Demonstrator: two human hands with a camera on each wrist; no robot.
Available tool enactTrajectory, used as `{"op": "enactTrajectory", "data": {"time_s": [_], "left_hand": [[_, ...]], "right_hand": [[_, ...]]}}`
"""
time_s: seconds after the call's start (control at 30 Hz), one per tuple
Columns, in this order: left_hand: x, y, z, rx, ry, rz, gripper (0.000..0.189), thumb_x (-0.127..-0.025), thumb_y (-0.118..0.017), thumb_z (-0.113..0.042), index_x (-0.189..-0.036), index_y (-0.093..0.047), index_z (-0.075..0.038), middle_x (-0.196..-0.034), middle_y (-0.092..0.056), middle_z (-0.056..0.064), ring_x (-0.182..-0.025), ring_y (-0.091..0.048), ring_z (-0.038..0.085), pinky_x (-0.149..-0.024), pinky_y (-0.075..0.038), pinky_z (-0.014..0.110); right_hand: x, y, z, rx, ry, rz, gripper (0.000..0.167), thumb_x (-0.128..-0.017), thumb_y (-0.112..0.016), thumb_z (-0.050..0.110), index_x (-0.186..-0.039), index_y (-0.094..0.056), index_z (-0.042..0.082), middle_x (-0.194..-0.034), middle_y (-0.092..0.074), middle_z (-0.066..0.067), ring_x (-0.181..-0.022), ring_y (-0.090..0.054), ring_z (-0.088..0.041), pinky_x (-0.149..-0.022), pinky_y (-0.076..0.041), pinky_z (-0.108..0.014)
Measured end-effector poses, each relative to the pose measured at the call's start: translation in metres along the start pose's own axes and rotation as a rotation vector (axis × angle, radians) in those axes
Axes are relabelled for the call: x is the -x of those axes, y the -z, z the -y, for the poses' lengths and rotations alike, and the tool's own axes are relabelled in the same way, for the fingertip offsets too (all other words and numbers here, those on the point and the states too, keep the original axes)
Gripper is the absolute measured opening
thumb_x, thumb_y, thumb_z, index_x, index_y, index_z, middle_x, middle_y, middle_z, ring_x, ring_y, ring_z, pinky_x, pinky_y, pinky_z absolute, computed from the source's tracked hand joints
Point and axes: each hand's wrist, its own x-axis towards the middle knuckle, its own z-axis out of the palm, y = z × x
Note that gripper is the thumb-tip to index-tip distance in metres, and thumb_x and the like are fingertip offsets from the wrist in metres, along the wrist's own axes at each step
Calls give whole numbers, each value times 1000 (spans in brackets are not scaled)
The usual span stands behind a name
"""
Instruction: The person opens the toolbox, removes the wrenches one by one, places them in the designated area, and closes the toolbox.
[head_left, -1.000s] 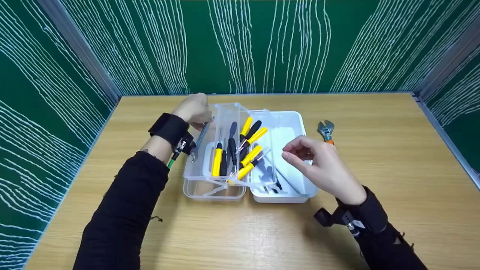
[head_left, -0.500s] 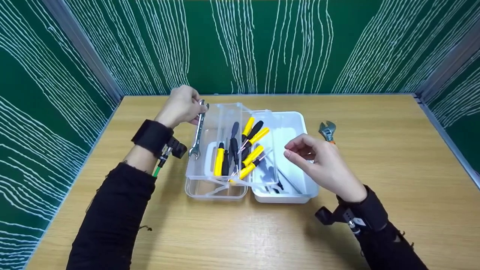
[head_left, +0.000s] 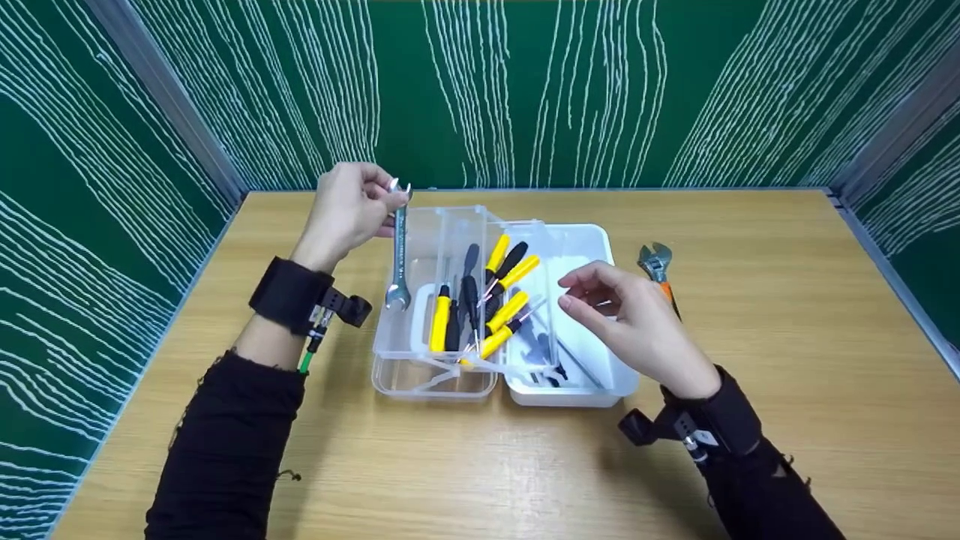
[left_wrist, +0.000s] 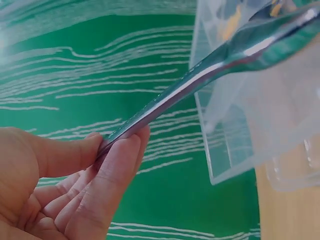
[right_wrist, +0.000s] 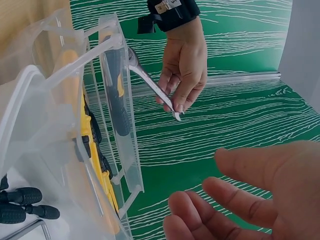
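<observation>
My left hand (head_left: 346, 206) pinches a silver open-end wrench (head_left: 400, 251) near its upper end, between thumb and fingers. The wrench points down toward me over the left part of a clear plastic tray (head_left: 412, 353). In the left wrist view, thumb and fingertips meet on the end of the wrench (left_wrist: 172, 97). Several screwdrivers with yellow or black handles, one a yellow screwdriver (head_left: 439, 322), lie in the tray. My right hand (head_left: 645, 322) hovers over the right side of a white box (head_left: 577, 251), fingers loosely bent, nothing between them and the thumb.
An adjustable wrench (head_left: 655, 260) with an orange handle lies on the wooden table (head_left: 787, 315), right of the box. Inside the white box are a long thin rod (head_left: 577, 361) and small black pieces. Green walls (head_left: 525, 90) with white lines enclose the table.
My left hand has moved left and slightly up with the wrench, which has swung to a more upright line with its upper end now showing. The right hand has shifted slightly left.
</observation>
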Motion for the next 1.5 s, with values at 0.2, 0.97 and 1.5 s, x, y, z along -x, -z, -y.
{"op": "enactTrajectory", "data": {"time_s": [0.2, 0.97, 1.5], "left_hand": [[7, -1, -4, 64, -40, -36, 9, -104, -71, -12, -109, -73, -5, -101, -78, 12, -78, -77, 20, -70, -67, 27], [39, -36, -2, 480, -187, -80, 11, -101, -76, -11, -108, -72, -5, -89, -74, 8, -75, -76, 23, -71, -68, 37], [56, -64, -4, 644, -220, -109, 20, -99, -78, -11, -115, -72, -1, -94, -75, 12, -76, -79, 25, -72, -68, 35]], "right_hand": [[-4, -4, 5, -15, 1, -3, 24, -104, -73, 24, -124, -72, 10, -106, -74, -7, -95, -67, -19, -85, -57, -17], [-25, -33, 23, -190, 20, 71, 33, -105, -71, 22, -136, -70, 11, -109, -75, -7, -97, -72, -25, -83, -60, -22], [-28, -48, 35, -249, -12, 147, 23, -106, -70, 23, -127, -72, 12, -111, -75, -6, -96, -71, -30, -84, -61, -25]]}}
